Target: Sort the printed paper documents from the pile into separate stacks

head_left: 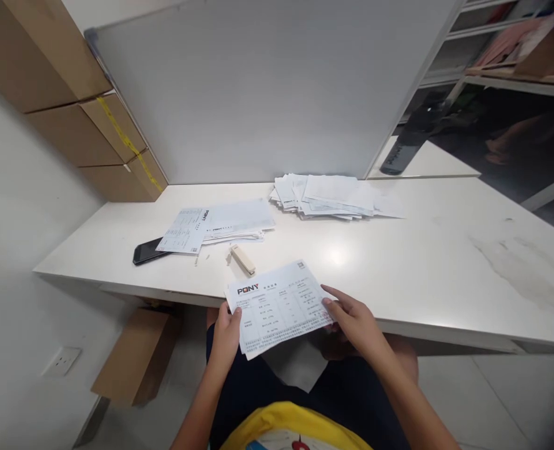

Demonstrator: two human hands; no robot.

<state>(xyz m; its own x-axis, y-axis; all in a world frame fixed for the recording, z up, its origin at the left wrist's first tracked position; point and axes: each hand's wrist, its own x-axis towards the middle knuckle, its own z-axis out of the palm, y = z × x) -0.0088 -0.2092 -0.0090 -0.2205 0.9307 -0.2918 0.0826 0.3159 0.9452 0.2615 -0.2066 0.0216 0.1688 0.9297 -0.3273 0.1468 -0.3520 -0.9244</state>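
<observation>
Both hands hold a few printed paper sheets (277, 309) with a PONY heading, tilted over the front edge of the white table. My left hand (227, 331) grips their left edge, thumb on top. At the right edge, my right hand (351, 315) pinches them with the thumb above and fingers partly hidden beneath. Just beyond the sheets lies a cream stapler (242, 259). Farther left is a stack of similar papers (234, 215), with one sheet (182, 231) lying askew over a black phone (148, 251).
A messy pile of papers (328, 195) lies at the back of the white table (421, 269), against a whiteboard (258, 94). Cardboard boxes (112, 144) are stacked at the back left. A dark bottle (410, 140) stands back right. Another box (136, 356) sits below the table.
</observation>
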